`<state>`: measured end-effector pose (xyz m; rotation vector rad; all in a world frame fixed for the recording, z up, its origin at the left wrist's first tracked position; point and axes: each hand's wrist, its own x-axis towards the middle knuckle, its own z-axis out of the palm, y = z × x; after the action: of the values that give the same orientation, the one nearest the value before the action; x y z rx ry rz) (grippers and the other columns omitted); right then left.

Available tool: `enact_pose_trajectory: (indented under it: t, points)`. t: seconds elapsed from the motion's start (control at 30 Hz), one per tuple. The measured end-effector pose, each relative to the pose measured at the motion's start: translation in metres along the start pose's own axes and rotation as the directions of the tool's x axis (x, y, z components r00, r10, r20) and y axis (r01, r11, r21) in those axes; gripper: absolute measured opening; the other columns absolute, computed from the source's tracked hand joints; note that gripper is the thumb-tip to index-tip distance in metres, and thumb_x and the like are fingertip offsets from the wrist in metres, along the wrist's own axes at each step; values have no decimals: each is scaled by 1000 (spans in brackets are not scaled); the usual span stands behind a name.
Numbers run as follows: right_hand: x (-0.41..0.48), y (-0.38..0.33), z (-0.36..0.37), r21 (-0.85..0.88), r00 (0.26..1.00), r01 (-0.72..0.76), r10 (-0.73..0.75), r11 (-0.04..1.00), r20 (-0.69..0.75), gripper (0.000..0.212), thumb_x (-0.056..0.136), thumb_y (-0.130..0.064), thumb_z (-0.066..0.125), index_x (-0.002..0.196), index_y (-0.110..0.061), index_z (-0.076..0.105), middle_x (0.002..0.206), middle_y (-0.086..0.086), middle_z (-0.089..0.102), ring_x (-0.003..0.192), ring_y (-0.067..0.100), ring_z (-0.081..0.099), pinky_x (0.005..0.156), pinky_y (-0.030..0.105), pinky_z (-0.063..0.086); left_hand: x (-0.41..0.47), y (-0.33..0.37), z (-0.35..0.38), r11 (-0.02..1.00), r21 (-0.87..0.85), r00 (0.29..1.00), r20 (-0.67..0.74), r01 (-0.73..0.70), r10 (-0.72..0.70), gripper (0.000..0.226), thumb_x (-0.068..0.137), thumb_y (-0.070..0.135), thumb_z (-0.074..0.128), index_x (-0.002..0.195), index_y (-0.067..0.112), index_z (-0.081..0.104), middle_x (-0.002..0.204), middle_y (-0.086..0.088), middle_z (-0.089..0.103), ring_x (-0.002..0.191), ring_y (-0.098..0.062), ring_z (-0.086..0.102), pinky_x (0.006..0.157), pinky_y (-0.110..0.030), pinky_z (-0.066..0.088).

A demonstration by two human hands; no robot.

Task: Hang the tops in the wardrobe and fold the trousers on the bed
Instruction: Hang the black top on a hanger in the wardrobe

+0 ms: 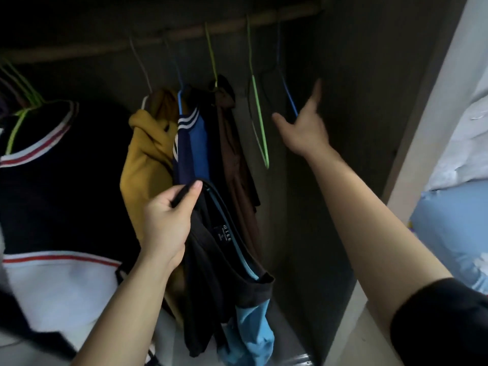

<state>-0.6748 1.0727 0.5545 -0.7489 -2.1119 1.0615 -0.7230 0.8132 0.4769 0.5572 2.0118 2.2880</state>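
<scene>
1. Step in hand, I'd say: getting a free hanger for the next top. The left hand (169, 220) has its fingers and thumb curled round the neckline of a black tee with light blue trim (224, 273), which hangs down in front of the wardrobe (369, 101), low and middle.
2. The right hand (303, 128) reaches up with its fingers spread and grips nothing. It's right at the lower end of the empty blue hanger (289, 97). Can't tell if it's actually touching.
3. My tip: take that blue one by the shoulder bar and lift the hook straight up off the rail (184, 35). The empty green hanger (260, 128) sits just beside it, and wire hangers love to snag each other.
4. Then feed the hanger in through the tee's neck, since that opening is already held. Go one shoulder at a time so the collar doesn't stretch.
5. What's already in the wardrobe, left to right:
   - a black and white jacket with red stripes (52, 207)
   - a mustard hoodie (145, 159)
   - a navy and blue striped top (190, 149)
   - a brown top (232, 154)
   - then the two bare hangers
6. So the free gap is on the right side of the rail, and I'd hang the tee there.
7. No trousers that I can make out.
</scene>
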Motion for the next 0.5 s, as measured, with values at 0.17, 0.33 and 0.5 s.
enact_pose_trajectory:
  t: [0.17, 0.33, 0.5]
  points:
    - [15, -13, 6, -110, 974, 83, -104, 990, -202, 36, 105, -24, 39, 136, -16, 54, 125, 11, 65, 114, 30, 62, 96, 44, 50, 32, -6, -1, 1000, 3, 994, 112, -10, 9, 23, 78, 42, 77, 87, 21, 78, 91, -7, 76, 94, -23, 71, 91, -41, 56]
    - [-2, -16, 11, -172, 923, 122, -175, 978, -343, 36, 105, -25, 37, 134, -16, 56, 124, 10, 67, 116, 32, 59, 92, 34, 44, 44, -9, -12, 1000, -14, 972, 233, 12, -8, 32, 75, 48, 77, 93, 21, 78, 92, -4, 77, 94, -25, 72, 95, -49, 54]
    - [-9, -45, 20, -136, 872, 101, -153, 986, -465, 35, 104, -25, 38, 131, -17, 57, 120, 7, 68, 115, 29, 59, 88, 31, 41, 51, -11, -35, 999, -35, 939, 345, 21, -8, 29, 79, 45, 76, 95, 20, 77, 94, -5, 77, 94, -24, 73, 94, -50, 54]
